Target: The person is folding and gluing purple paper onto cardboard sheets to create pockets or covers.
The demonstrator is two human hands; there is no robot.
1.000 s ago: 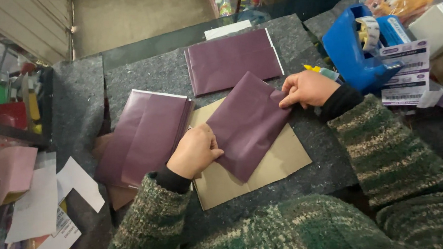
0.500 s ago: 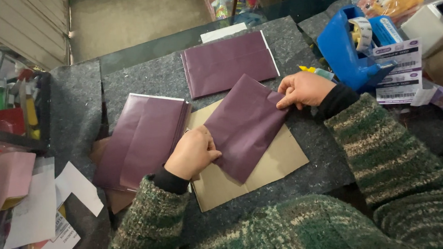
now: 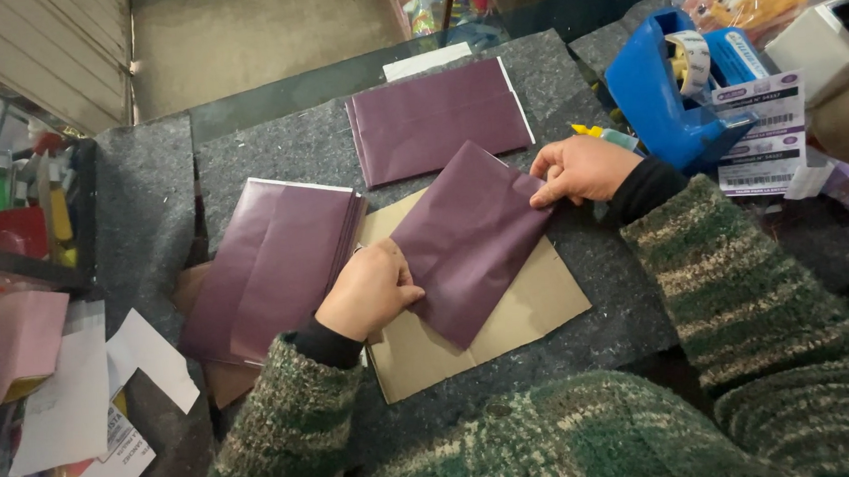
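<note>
Here the left hand (image 3: 368,291) lies knuckles-up with its fingers curled loosely, the fingertips pressing down on the lower left edge of a folded sheet of dark purple glossy paper (image 3: 468,241); the right hand (image 3: 582,169) is half closed, its thumb and forefinger pinching the upper right corner of that same sheet; neither hand is spread flat, and both wear the cuffs of a green and cream knitted sweater over black sleeves.

The purple sheet lies tilted between the two hands, resting on a flat piece of tan cardboard (image 3: 532,305), which itself lies on a grey felt mat (image 3: 287,149); the sheet overhangs the cardboard's upper edge toward the right hand.

Just beside the left hand, on its outer side, sits a stack of similar purple folded sheets (image 3: 273,264); another purple folded sheet (image 3: 438,119) lies farther up the mat, apart from both hands; a blue plastic tape dispenser (image 3: 661,90) stands near the right hand, beyond its wrist; loose white paper slips (image 3: 143,356) lie at the far left.
</note>
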